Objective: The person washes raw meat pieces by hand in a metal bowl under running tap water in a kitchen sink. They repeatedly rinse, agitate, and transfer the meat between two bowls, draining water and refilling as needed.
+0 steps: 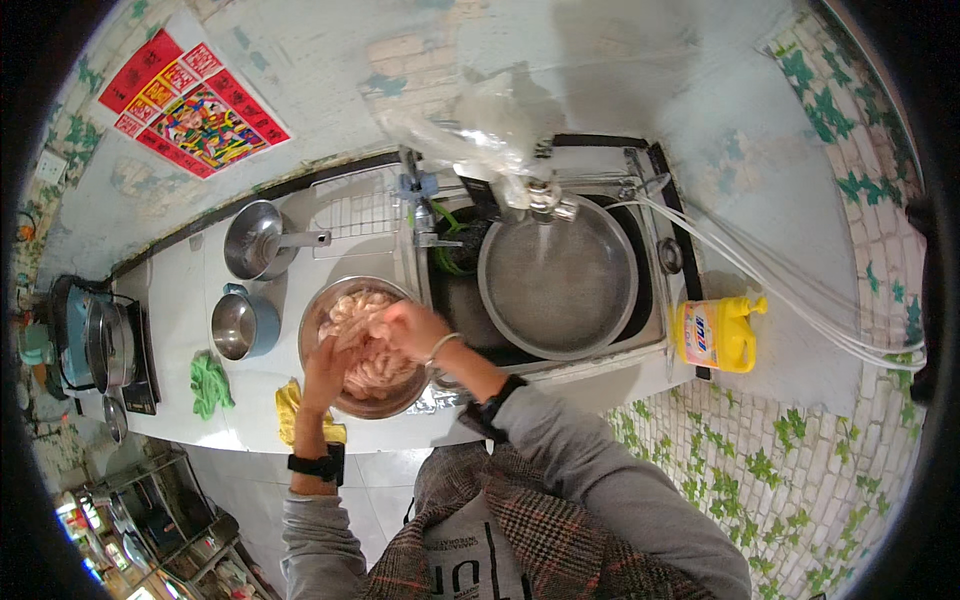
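Observation:
A round metal bowl (309,315) on the white counter holds a heap of pale pink raw meat pieces (379,375). My left hand (324,371) reaches over its near left side, fingers among the pieces; whether they grip anything is hidden. From the right comes my right hand (418,330), wearing a bracelet, its fingers curled in on a piece of the meat over the bowl's middle. To the right, a wide metal basin (559,300) stands in the sink (465,330). Water runs into it from a faucet (551,204).
Left of the bowl stand a blue-sided metal mug (259,326) and a handled saucepan (259,244). A green cloth (210,384) and a yellow cloth (288,409) lie near the front edge. A wire rack (356,217) is behind; a yellow detergent jug (716,334) stands right of the sink.

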A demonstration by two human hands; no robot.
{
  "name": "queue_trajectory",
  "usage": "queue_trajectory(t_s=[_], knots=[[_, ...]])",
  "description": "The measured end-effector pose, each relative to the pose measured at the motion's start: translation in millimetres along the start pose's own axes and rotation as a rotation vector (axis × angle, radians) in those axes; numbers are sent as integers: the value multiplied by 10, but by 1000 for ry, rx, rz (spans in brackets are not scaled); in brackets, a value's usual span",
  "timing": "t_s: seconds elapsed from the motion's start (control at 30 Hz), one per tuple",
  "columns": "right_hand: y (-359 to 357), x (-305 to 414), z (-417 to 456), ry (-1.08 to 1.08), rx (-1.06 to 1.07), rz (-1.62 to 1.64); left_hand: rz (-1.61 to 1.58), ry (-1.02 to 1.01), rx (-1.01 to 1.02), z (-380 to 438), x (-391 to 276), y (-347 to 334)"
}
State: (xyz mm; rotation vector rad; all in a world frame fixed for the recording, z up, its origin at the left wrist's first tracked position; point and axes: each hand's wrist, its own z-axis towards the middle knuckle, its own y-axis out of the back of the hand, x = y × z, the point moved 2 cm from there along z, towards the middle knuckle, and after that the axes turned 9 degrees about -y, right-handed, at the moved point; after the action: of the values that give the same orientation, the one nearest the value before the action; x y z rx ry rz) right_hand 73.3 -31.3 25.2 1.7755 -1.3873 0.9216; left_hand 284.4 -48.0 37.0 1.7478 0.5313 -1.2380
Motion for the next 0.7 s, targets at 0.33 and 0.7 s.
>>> queue_trajectory(t_s=[0.33, 0.7], knots=[[1074, -417, 722, -121, -285, 907, 489, -233, -415, -119, 55, -335], [2960, -1814, -841, -139, -969, -700, -7, 190, 181, 547, -434, -2044]])
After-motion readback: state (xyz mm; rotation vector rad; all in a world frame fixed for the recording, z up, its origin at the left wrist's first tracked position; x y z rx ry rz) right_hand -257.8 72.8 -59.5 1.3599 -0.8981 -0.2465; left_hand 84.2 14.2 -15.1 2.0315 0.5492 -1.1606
